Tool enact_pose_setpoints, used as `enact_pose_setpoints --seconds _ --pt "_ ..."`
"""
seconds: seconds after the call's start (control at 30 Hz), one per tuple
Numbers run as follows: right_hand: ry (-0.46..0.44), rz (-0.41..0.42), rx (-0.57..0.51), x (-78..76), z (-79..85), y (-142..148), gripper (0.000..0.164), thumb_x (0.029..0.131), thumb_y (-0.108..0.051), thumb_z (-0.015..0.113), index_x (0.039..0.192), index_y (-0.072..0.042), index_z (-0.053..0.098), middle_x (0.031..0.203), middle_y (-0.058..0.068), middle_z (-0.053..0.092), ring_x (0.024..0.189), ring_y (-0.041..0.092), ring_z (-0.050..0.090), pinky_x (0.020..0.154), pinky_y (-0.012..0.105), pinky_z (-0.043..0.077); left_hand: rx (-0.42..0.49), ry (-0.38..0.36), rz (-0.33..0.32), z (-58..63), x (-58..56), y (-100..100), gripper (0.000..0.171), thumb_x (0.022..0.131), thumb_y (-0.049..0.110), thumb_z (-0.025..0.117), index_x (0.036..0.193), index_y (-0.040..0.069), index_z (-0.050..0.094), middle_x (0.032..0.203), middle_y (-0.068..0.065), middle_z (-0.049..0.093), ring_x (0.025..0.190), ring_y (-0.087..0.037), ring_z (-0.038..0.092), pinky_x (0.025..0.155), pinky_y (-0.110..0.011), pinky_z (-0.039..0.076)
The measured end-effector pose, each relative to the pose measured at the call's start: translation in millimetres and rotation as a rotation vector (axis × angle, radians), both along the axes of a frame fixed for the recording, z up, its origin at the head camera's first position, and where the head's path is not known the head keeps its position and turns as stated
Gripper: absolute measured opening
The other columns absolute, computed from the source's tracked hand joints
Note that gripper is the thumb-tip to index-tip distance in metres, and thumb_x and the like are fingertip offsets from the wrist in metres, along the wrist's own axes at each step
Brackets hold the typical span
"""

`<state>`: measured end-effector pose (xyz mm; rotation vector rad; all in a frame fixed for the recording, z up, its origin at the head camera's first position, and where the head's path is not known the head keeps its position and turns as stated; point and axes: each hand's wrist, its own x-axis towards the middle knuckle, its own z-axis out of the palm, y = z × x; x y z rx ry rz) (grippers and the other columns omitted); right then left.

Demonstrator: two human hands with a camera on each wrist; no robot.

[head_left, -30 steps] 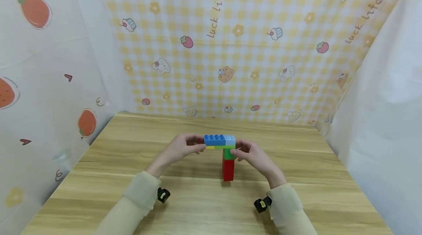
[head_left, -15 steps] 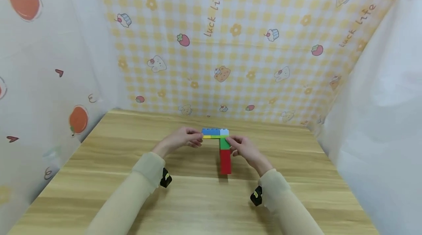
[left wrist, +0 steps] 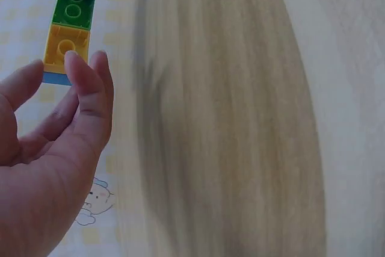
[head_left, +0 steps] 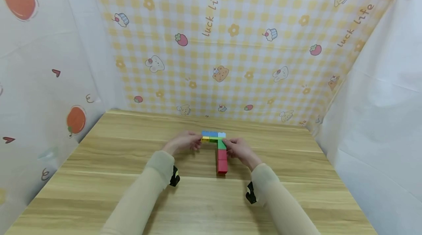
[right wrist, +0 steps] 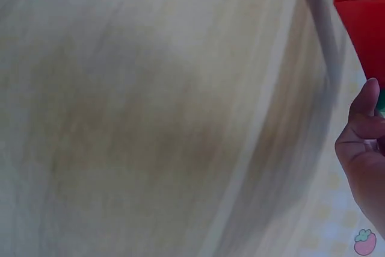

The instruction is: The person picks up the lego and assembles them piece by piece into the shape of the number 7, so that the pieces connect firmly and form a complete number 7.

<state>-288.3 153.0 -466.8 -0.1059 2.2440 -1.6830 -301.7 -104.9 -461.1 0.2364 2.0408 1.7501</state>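
A joined set of toy building blocks, shaped like an upside-down L, is held between both hands. A blue block (head_left: pixel 209 134) and a light blue block (head_left: pixel 221 135) form its top layer. Beneath them run a yellow block (left wrist: pixel 67 48) and a green one (left wrist: pixel 73 10), hollow undersides showing in the left wrist view. A taller green block (head_left: pixel 222 144) and a red column (head_left: pixel 222 161) hang down at the right. My left hand (head_left: pixel 184 142) pinches the yellow and blue end with thumb and fingertips. My right hand (head_left: pixel 240 150) grips the column near the green block.
The wood-grain table (head_left: pixel 204 205) spreads below the blocks. A yellow checked cloth (head_left: pixel 230 52) hangs behind it, with white sheets at the left (head_left: pixel 39 81) and right (head_left: pixel 376 92). Black wrist cameras sit at the left cuff (head_left: pixel 174 176) and right cuff (head_left: pixel 251 193).
The block assembly has tilted so that more of its undersides shows, and it sits slightly farther left in the head view. Both hands keep hold of it. The head view has shifted a little.
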Motion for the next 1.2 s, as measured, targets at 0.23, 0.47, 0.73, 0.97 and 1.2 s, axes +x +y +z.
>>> enact_pose_setpoints --seconds 0.23,0.47,0.73,0.97,1.2 --pt "0.032 -0.052 0.122 2.4 -9.2 -3.7 0.037 0.101 -0.029 0.056 0.108 0.004 0.070 0.084 0.008 0.070 0.072 0.017 0.064 0.074 0.034 0.054 -0.089 0.000 0.046 -16.6 0.2 8.4 0.033 0.102 0.020 0.052 0.113 -0.010 0.062 0.101 -0.022 0.064 0.079 -0.020 0.061 0.073 -0.029 0.053" --pt "0.061 -0.059 0.212 2.3 -16.3 -8.6 0.039 0.102 -0.033 0.054 0.105 0.001 0.072 0.080 0.004 0.068 0.071 0.015 0.060 0.064 0.027 0.049 -0.126 0.081 0.134 -28.9 5.6 14.9 0.034 0.103 0.018 0.051 0.094 -0.011 0.065 0.082 -0.016 0.064 0.065 -0.016 0.058 0.060 -0.025 0.051" --pt "0.067 -0.106 0.248 1.2 -17.6 -8.5 0.032 0.099 -0.027 0.061 0.105 0.001 0.073 0.081 0.004 0.068 0.069 0.016 0.062 0.059 0.024 0.046 -0.129 0.134 0.199 -36.9 9.3 17.7 0.029 0.102 0.012 0.053 0.086 -0.008 0.067 0.077 -0.013 0.063 0.062 -0.017 0.056 0.055 -0.026 0.049" --pt "0.076 -0.106 0.240 -1.3 -17.6 -8.5 0.031 0.098 -0.026 0.061 0.108 0.001 0.072 0.087 0.006 0.068 0.072 0.019 0.064 0.061 0.026 0.049 -0.154 0.165 0.174 -33.5 8.3 14.5 0.029 0.101 0.012 0.054 0.084 -0.008 0.067 0.075 -0.015 0.064 0.062 -0.018 0.058 0.055 -0.028 0.051" --pt "0.147 -0.046 0.241 5.0 -10.3 -0.4 0.030 0.100 -0.023 0.057 0.116 0.000 0.067 0.099 0.013 0.066 0.078 0.025 0.065 0.067 0.035 0.055 -0.193 0.145 0.159 -26.6 14.9 11.0 0.028 0.103 0.017 0.052 0.114 -0.005 0.065 0.093 -0.016 0.065 0.078 -0.024 0.063 0.064 -0.034 0.055"
